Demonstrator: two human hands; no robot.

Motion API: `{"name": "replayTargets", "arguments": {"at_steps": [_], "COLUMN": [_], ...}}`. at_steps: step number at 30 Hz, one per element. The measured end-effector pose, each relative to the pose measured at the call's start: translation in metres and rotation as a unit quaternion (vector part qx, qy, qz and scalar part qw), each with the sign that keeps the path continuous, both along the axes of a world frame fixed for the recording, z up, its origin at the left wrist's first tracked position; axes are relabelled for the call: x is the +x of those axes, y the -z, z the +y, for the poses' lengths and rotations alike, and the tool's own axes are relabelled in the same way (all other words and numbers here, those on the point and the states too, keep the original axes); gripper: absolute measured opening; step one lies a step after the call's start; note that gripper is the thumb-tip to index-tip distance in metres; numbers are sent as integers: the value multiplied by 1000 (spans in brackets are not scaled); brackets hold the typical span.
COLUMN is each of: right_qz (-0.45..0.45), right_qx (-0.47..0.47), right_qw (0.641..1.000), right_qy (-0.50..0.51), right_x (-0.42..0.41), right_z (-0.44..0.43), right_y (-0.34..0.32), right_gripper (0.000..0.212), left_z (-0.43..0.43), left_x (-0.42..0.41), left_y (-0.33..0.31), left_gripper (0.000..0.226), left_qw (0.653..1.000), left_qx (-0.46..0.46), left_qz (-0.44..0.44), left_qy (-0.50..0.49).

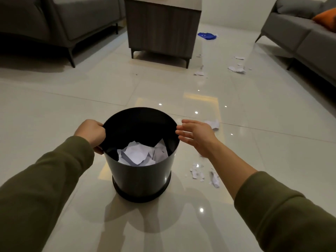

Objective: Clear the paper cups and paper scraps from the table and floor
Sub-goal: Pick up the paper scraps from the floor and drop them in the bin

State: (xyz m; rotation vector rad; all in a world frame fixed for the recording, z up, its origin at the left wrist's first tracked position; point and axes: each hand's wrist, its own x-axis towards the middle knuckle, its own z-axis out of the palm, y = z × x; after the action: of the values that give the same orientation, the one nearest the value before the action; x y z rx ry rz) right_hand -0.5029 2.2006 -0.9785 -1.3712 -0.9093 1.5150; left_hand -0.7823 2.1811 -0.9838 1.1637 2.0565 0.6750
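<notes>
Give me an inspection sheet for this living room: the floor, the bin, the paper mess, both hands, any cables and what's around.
Surface: glossy tiled floor, showing light reflections.
Job's things: black bin upright on the floor, crumpled paper inside; no paper cup clearly seen.
Clutter: paper scraps right of the bin; single scrap beyond the right hand; more scraps farther off; blue item by the table, kind unclear.
Hands: left hand grips the bin's rim; right hand open beside the opposite rim.
Cables: nothing seen.
Surroundings: wooden table, grey sofa, second grey sofa with orange cushion.
</notes>
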Motion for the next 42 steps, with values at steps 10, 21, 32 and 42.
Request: {"name": "replayTargets", "arguments": {"at_steps": [10, 21, 32, 42], "right_qz": [23, 6, 35, 17], "right_qx": [-34, -41, -11, -41], "right_qw": [996, 991, 998, 997], "right_qy": [-75, -130, -49, 57], "right_x": [-76, -128, -41, 108], "right_z": [-14, -24, -1, -17], "right_y": [21, 36, 10, 67], "right_gripper": [15, 17, 11, 12], "left_z": [-48, -82, -10, -12], "left_x": [-73, -106, 44, 219], "left_y": [11, 17, -55, 58], "left_gripper": [35, 27, 26, 27], "left_qw": [998, 988, 976, 963], "left_qx": [-21, -61, 148, 57], "left_qz": [23, 129, 99, 20], "left_qy": [-56, -66, 122, 263]}}
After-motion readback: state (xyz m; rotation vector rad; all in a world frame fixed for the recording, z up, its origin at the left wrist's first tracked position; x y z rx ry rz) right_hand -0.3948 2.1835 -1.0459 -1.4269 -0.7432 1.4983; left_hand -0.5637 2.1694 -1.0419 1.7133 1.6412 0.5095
